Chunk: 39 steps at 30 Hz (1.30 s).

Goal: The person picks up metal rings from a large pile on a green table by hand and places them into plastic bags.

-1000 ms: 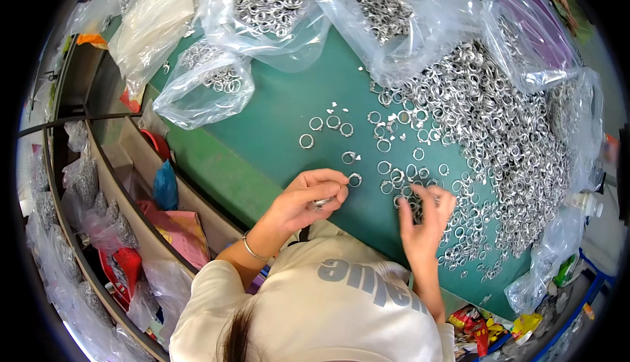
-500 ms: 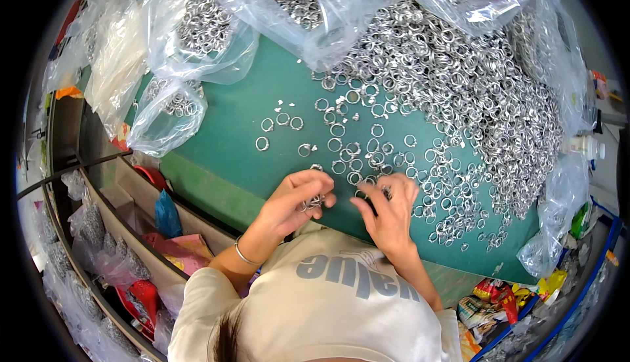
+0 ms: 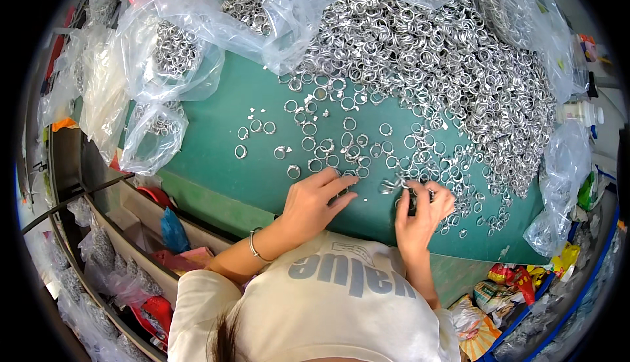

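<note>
Head view, looking down over the person's own head and cream shirt at a green desk [image 3: 216, 145] strewn with small silver metal rings. The big heap of rings [image 3: 446, 67] is the landmark here: it spreads across the far right of the desk, and loose single rings [image 3: 308, 144] trail out from its near-left edge. The right hand [image 3: 423, 208] rests at the near edge of the heap, fingers curled and pinched around a few small rings [image 3: 394, 185] at its fingertips. The left hand [image 3: 315, 201] lies just left of it, well clear of the heap, fingers half open and pointing toward the right hand, tips on the desk beside some scattered rings; whether it grips anything cannot be told. A thin bracelet [image 3: 254, 247] circles the left wrist. Left of the heap, clear plastic bags [image 3: 170, 67] holding more rings sit along the desk's far-left edge, and another clear bag [image 3: 558, 185] lies crumpled at the heap's right side. Below the desk, left of the person, are shelves with red and blue items [image 3: 172, 231].
</note>
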{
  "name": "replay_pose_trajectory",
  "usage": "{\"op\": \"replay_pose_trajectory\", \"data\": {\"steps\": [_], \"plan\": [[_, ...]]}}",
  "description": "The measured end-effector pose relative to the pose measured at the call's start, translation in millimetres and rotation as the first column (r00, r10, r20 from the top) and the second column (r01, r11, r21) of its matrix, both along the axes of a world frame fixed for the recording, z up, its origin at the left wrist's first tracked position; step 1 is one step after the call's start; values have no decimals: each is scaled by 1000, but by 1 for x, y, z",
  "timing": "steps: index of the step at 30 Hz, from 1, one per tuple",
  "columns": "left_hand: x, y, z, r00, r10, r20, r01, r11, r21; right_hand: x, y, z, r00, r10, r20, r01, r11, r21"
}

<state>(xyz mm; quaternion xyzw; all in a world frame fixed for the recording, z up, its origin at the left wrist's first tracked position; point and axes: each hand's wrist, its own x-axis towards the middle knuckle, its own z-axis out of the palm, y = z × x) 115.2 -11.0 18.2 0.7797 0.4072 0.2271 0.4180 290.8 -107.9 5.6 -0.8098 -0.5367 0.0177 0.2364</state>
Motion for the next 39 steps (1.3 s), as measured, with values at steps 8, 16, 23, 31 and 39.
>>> {"op": "replay_pose_trajectory", "data": {"steps": [8, 16, 23, 31, 39], "plan": [[-10, 16, 15, 981, 50, -187, -51, 999, 3, -17, 44, 10, 965, 239, -106, -234, 971, 55], [19, 26, -2, 956, 84, -280, -27, 979, 202, -12, 47, 13, 962, 231, -143, -235, 972, -13], [21, 30, -3, 963, 22, -268, 45, 969, 242, -17, 71, 5, 914, 385, -131, -379, 923, 72], [21, 34, -4, 978, -26, -208, 78, 967, 244, -12, 72, 8, 917, 372, -143, -372, 928, 29], [18, 41, -3, 996, -86, 15, 85, 994, 72, -7, 79, 6, 923, 364, -122, -351, 929, 116]]}}
